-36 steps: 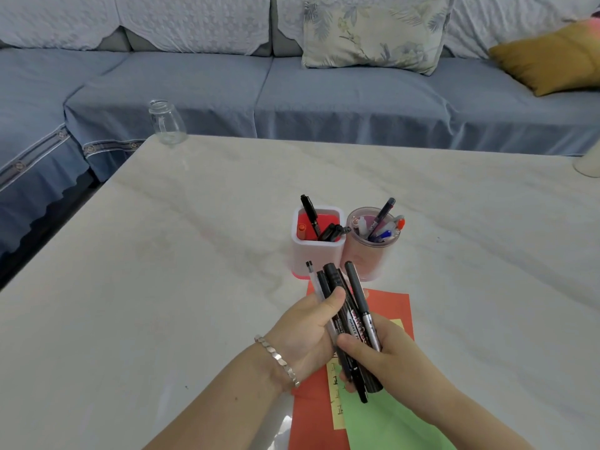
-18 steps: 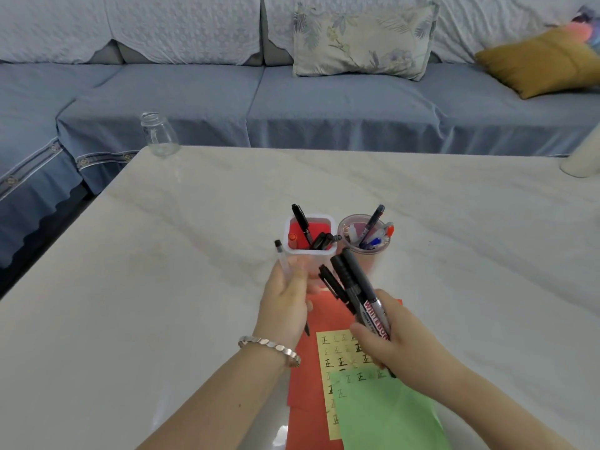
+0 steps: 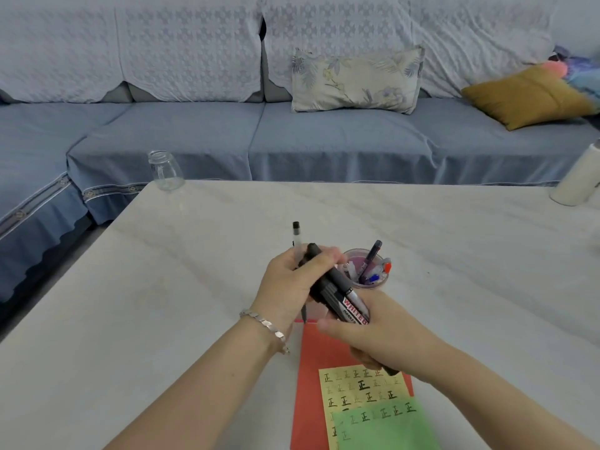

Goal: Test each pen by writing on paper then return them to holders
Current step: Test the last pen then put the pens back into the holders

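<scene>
— Since half a second ago our left hand (image 3: 292, 284) has come back to the right hand (image 3: 373, 336), and the square pink holder is now hidden behind them, yes?

— Yes. We see the left hand closed around a clear pen (image 3: 297, 237) with a black cap that points up, and its fingers also touch the top of the black markers (image 3: 337, 295). The right hand is clenched around the lower part of these markers.

— And the round holder (image 3: 367, 280)?

— It stands on the table (image 3: 162, 303) just behind our hands, with some pens inside. Below the hands lie the papers: red paper (image 3: 311, 401), yellow paper (image 3: 357, 389) with written marks, green paper (image 3: 383, 430) on top.

— What about the room?

— The table is pale marble. A glass jar (image 3: 165, 172) stands at its far left edge, a white bottle (image 3: 576, 180) at the far right. Behind is a blue sofa (image 3: 324, 138) with a flowered cushion (image 3: 355, 81) and a mustard cushion (image 3: 526, 95).
</scene>
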